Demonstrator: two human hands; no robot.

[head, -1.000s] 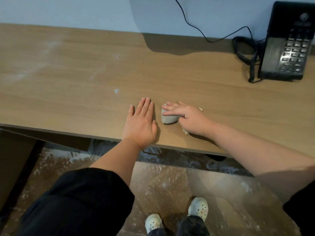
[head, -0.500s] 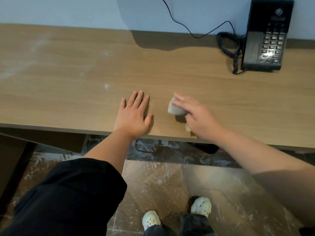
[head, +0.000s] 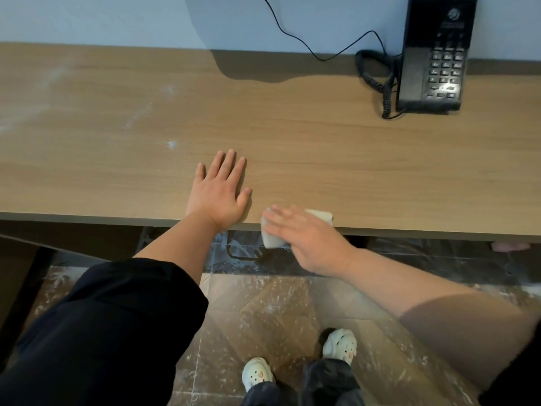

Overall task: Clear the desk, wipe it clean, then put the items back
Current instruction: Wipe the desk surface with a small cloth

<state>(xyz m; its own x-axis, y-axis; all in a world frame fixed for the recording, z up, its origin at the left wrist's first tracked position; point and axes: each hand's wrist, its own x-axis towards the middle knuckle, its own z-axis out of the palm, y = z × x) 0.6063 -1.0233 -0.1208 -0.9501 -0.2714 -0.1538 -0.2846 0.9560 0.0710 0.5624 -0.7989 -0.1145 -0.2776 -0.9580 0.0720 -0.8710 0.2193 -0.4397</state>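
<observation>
– Where's the cloth (head: 320, 215) got to?
– Lower middle of the frame, just at the front edge of the desk (head: 322, 159), part on the wood and part hanging off it. The right hand (head: 307, 238) lies over it, fingers stretched out across the top, but it's blurred and the thumb is hidden, so I can't tell whether it grips the cloth or only presses it.
– And the left hand (head: 218, 194)?
– Flat on the desk just left of the cloth, palm down, fingers straight, holding nothing.
– Anything else on there?
– A black telephone (head: 433, 54) at the upper right against the wall, and pale dust marks (head: 171, 145) across the left half
</observation>
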